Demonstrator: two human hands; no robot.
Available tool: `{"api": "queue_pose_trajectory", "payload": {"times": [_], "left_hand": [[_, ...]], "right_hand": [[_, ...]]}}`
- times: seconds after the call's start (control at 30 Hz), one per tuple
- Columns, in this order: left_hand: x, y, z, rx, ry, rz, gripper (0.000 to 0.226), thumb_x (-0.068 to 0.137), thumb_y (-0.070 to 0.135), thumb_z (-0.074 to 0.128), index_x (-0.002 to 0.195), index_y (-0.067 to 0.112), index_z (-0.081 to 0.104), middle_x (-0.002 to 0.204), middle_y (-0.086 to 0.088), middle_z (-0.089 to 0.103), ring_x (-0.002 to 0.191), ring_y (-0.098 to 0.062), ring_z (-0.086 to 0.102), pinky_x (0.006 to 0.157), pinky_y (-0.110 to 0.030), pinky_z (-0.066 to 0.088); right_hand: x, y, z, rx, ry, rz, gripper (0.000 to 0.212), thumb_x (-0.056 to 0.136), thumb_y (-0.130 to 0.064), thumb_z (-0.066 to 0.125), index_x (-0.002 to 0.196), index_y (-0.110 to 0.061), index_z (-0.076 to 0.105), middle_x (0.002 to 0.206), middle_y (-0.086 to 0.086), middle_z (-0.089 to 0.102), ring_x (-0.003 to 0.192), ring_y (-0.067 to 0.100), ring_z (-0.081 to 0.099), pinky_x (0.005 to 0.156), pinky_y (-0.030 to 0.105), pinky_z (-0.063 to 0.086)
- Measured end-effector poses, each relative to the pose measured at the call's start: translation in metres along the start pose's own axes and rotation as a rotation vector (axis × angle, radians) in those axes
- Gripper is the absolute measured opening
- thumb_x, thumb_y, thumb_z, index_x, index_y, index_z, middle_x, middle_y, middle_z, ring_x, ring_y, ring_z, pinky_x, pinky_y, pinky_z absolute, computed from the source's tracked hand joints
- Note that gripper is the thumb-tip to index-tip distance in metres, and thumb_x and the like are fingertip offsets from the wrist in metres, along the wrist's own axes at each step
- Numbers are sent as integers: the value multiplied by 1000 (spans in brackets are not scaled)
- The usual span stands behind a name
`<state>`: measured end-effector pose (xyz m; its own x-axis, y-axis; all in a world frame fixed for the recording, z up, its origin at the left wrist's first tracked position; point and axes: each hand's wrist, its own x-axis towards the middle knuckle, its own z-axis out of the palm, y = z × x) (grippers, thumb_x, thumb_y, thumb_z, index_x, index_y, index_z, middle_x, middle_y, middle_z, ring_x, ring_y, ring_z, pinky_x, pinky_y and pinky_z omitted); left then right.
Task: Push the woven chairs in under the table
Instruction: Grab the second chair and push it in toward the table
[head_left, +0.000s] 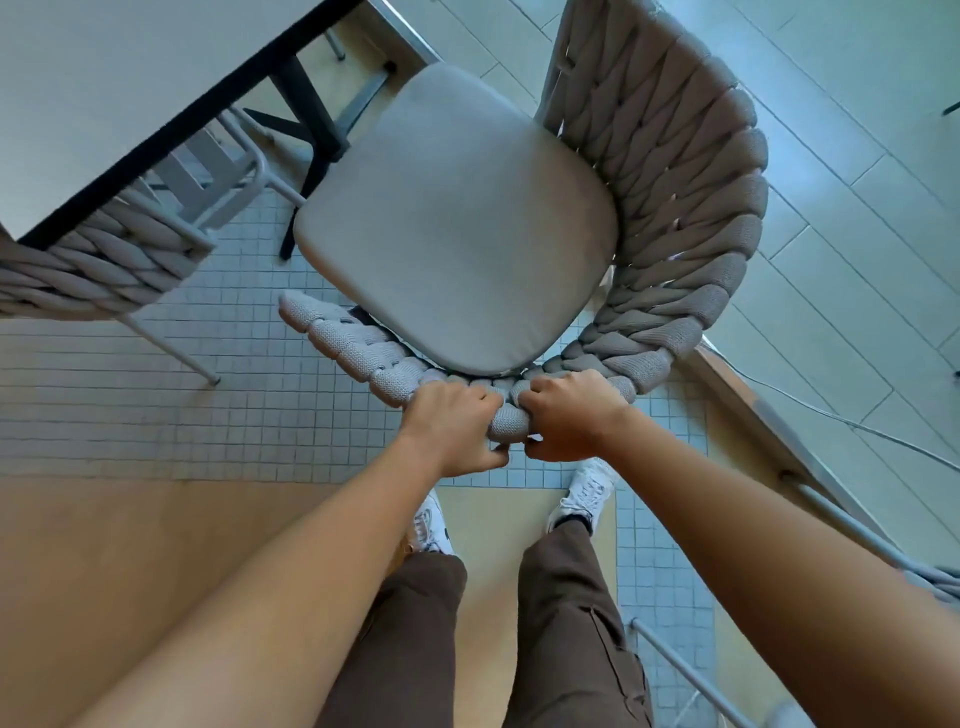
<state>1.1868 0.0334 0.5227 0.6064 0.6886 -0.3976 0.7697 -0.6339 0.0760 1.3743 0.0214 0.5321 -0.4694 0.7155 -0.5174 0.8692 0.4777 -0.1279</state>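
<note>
A grey woven chair (675, 197) with a pale seat cushion (457, 218) stands in front of me, its seat facing the table (93, 93) at the upper left. The chair's front edge sits near the table's dark leg, and the whole seat is outside the tabletop's edge. My left hand (452, 426) and my right hand (571, 415) are side by side, both shut on the top of the chair's woven backrest. A second woven chair (93, 270) at the left is tucked partly under the table.
The table's black frame and legs (306, 104) stand beside the chair's front. My feet in white shoes (587, 493) are just behind the chair. A metal-legged piece of furniture (841, 519) runs along the right, and a cable (831, 415) lies on the floor.
</note>
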Motion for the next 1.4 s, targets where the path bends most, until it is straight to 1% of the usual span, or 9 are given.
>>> {"api": "queue_pose_trajectory", "payload": {"times": [0.1, 0.23, 0.4, 0.47, 0.7, 0.93, 1.17, 1.33, 1.4], "left_hand": [[8, 28, 1, -70, -20, -85, 57, 74, 67, 53, 113, 27, 62, 108, 5, 69, 98, -24, 65, 77, -35, 47], [24, 52, -5, -150, -18, -178, 58, 71, 65, 57, 118, 31, 63, 111, 7, 70, 99, -22, 66, 78, -35, 49], [43, 91, -9, -213, -14, -286, 61, 75, 70, 53, 122, 32, 62, 111, 8, 70, 97, -20, 68, 75, -34, 50], [48, 92, -10, -205, -20, -285, 58, 77, 68, 52, 121, 33, 63, 112, 10, 70, 96, -20, 69, 74, -34, 51], [46, 67, -14, -249, -95, -75, 51, 83, 59, 52, 126, 32, 63, 114, 10, 72, 85, -24, 71, 75, -35, 54], [49, 13, -27, -217, -109, -93, 48, 78, 55, 58, 122, 37, 65, 111, 10, 75, 91, -25, 71, 78, -34, 50], [34, -37, -24, -157, -129, -40, 54, 81, 61, 49, 130, 40, 58, 122, 16, 70, 95, -19, 69, 79, -29, 47], [18, -57, -19, -159, -84, -5, 52, 80, 59, 53, 127, 38, 61, 117, 14, 73, 90, -20, 70, 76, -30, 49], [18, -55, -17, -147, -82, -1, 55, 80, 60, 51, 131, 40, 55, 121, 13, 71, 93, -21, 70, 76, -32, 50]], "right_hand": [[-10, 30, -7, -35, -17, -119, 44, 84, -54, 57, 116, -24, 59, 111, -4, 66, 96, 24, 67, 66, 33, 46], [-25, 93, -18, -90, -31, -237, 59, 84, -67, 57, 128, -27, 55, 121, -4, 64, 111, 22, 64, 83, 39, 56], [-31, 161, -19, -171, -30, -302, 74, 78, -85, 51, 129, -31, 55, 119, -8, 67, 106, 20, 65, 86, 36, 54], [-25, 172, -20, -203, -30, -302, 76, 73, -91, 46, 122, -34, 59, 111, -10, 70, 99, 20, 67, 80, 34, 54], [-12, 170, -12, -240, -7, -321, 78, 70, -94, 36, 108, -33, 66, 101, -11, 71, 92, 20, 69, 75, 30, 50], [21, 147, -25, -210, 93, -234, 76, 66, -93, 37, 96, -31, 68, 89, -8, 71, 81, 22, 70, 63, 31, 39], [41, 109, -27, -169, 133, -189, 69, 68, -89, 46, 84, -26, 69, 80, -4, 70, 73, 26, 68, 61, 33, 35], [48, 85, -26, -149, 145, -162, 66, 70, -86, 46, 88, -27, 69, 85, -5, 71, 78, 26, 68, 64, 33, 39], [49, 88, -26, -131, 143, -160, 67, 69, -87, 46, 94, -29, 67, 88, -5, 71, 81, 25, 69, 65, 33, 43]]}}
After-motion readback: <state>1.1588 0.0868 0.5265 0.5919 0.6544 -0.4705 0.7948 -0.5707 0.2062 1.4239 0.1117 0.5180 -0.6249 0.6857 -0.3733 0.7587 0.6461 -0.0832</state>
